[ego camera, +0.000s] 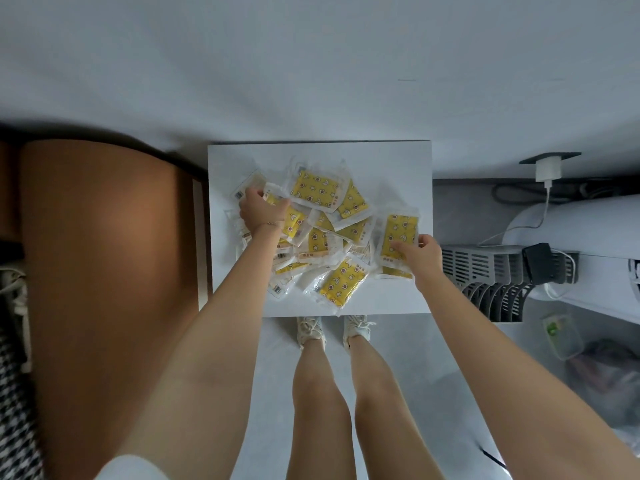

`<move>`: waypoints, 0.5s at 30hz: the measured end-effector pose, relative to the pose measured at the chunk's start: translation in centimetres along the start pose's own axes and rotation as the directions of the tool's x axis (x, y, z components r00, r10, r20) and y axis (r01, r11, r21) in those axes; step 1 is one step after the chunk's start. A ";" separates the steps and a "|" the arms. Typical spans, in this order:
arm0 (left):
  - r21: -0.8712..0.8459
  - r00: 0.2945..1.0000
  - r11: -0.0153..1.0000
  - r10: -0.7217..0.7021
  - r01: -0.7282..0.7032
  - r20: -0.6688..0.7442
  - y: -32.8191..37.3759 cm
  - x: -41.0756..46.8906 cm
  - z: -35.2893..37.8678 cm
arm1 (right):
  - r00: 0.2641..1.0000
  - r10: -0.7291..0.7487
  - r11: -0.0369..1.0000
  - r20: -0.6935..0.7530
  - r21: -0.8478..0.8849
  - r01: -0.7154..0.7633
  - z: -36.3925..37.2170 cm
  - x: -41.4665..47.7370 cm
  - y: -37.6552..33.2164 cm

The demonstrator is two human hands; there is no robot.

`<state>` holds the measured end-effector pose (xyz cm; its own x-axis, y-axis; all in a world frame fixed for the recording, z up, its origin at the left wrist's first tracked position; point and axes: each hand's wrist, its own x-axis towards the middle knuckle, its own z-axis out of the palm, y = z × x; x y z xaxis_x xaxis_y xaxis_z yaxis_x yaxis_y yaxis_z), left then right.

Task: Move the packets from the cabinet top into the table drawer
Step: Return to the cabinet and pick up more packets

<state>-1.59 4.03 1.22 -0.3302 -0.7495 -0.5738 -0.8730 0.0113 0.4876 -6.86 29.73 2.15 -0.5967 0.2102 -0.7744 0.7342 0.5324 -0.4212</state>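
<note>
Heaped yellow packets (317,195), overlapped past counting, left fingers (252,195) gripping some, right fingers (401,247) pinching one

White sleeve (131,467), thin bracelet (273,224) on L wrist, bare legs (311,393), white lace-up sneakers (311,329).

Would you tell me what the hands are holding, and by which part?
Left hand grips a left-side packet, hold hidden; right hand pinches the rightmost packet by its near-right corner.
</note>
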 end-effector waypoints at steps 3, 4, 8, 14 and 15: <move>-0.080 0.998 0.996 0.046 -0.049 -0.039 0.3 0.2 0.0 | 0.997 -0.063 0.998 -0.037 0.016 0.063 -0.1 -0.1 0.0; -0.114 0.996 0.991 0.065 -0.071 -0.055 0.3 0.3 0.0 | 0.996 -0.080 0.997 -0.041 0.018 0.081 -0.2 -0.1 0.1; -0.098 0.995 0.991 0.091 -0.095 -0.047 0.8 0.5 0.4 | 0.988 -0.153 0.988 0.005 0.031 0.153 -0.2 0.0 0.0; 0.158 0.996 0.984 0.081 -0.076 -0.028 1.8 1.3 1.4 | 0.963 -0.235 0.972 0.130 0.012 0.236 0.1 0.8 -0.8; 0.189 0.997 0.980 0.072 -0.068 -0.015 2.0 1.4 1.6 | 0.960 -0.233 0.972 0.156 0.005 0.235 0.2 0.9 -0.9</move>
<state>-4.35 4.04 0.30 -0.3870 -0.7567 -0.5268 -0.9004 0.1871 0.3927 -8.02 29.31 1.73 -0.6935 -0.0504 -0.7187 0.5748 0.5627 -0.5941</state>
